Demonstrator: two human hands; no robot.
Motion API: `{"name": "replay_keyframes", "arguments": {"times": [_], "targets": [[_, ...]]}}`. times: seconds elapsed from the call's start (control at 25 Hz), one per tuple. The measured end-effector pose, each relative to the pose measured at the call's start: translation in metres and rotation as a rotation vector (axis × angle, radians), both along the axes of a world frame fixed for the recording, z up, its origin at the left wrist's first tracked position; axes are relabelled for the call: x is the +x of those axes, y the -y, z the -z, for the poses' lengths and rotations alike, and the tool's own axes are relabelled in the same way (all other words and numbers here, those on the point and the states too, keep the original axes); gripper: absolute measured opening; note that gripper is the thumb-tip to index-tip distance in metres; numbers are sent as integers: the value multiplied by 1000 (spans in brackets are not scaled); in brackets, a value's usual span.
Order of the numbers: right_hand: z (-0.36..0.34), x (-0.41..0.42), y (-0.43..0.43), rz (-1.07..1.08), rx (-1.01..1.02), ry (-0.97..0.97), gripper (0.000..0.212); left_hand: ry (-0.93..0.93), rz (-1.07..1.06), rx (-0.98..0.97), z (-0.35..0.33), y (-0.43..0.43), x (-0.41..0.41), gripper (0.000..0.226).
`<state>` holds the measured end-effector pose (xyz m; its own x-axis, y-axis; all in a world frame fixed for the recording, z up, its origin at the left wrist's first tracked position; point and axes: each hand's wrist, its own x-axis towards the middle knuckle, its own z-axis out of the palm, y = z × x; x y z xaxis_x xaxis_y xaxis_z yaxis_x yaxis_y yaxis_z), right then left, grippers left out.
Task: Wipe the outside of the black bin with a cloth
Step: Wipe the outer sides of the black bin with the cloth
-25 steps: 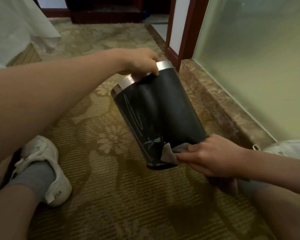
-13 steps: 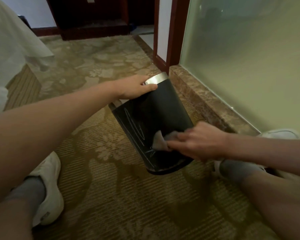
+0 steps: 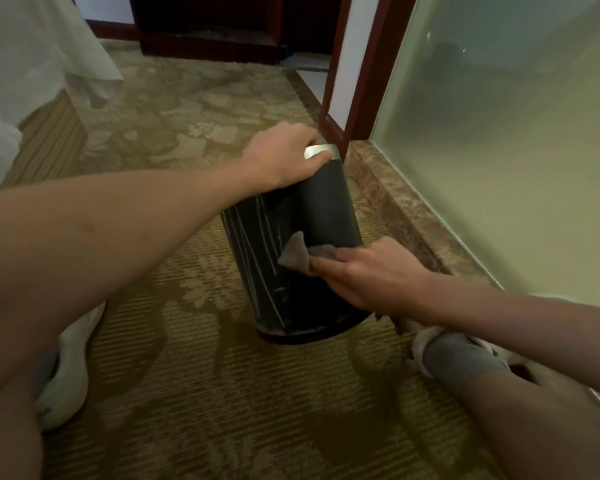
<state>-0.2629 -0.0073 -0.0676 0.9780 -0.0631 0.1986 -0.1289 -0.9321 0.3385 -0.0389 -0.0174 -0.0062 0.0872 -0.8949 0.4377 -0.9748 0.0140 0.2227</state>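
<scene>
Gripping the brushed-metal rim band (image 3: 321, 152) of the black bin (image 3: 326, 206), left hand (image 3: 284, 154) curled over the top edge, fingers (image 3: 317, 164) wrapped down and clamped on the band. Standing on the patterned carpet (image 3: 222, 375) between two feet, tilted a little away from the wearer, top leaning toward the marble sill (image 3: 395, 202): a smooth, matte, slightly tapering cylinder, narrower at the base, scored on its left flank with long pale streaks (image 3: 257, 244) running roughly top to bottom. Pressing a grey cloth (image 3: 297, 254) against the lower side wall, right hand (image 3: 371, 271) laid flat along the bin, fingers (image 3: 329, 268) held together and pinched on the crumpled fabric, one soft corner folding up and free above the fingertips. Showing dull smears near the bottom rim where the base meets the floor. Woven in ribbed olive and gold, with flat floral shapes, the carpet. Flanking the bin, white shoes with grey socks: one (image 3: 65, 368) at lower left, partly under the left forearm, the other (image 3: 465, 351) at lower right, just beside the bin's base. Rising at right, a frosted glass panel (image 3: 499, 150) on the veined brown stone sill; beyond, a dark red wooden door frame (image 3: 364, 74); hanging at upper left, white draped fabric (image 3: 25, 64).
</scene>
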Motion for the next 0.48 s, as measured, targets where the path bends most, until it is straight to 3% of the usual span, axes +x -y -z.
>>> {"name": "replay_keyframes", "arguments": {"times": [0.12, 0.2, 0.24, 0.4, 0.48], "targets": [[33, -3, -31, -116, 166, -247, 40, 71, 29, 138, -12, 0, 0, 37], [36, 10, -35, -191, 121, -444, 45, 66, 66, 208, -11, 5, -6, 38], [24, 22, -31, -152, 85, -409, 43, 35, 76, 224, -11, 8, -8, 42], [-9, 32, 9, 117, 33, 60, 43, -161, 85, 272, -21, 9, 1, 36], [12, 12, -4, 90, 157, -34, 41, -233, 95, 368, -26, 2, 7, 41]]}}
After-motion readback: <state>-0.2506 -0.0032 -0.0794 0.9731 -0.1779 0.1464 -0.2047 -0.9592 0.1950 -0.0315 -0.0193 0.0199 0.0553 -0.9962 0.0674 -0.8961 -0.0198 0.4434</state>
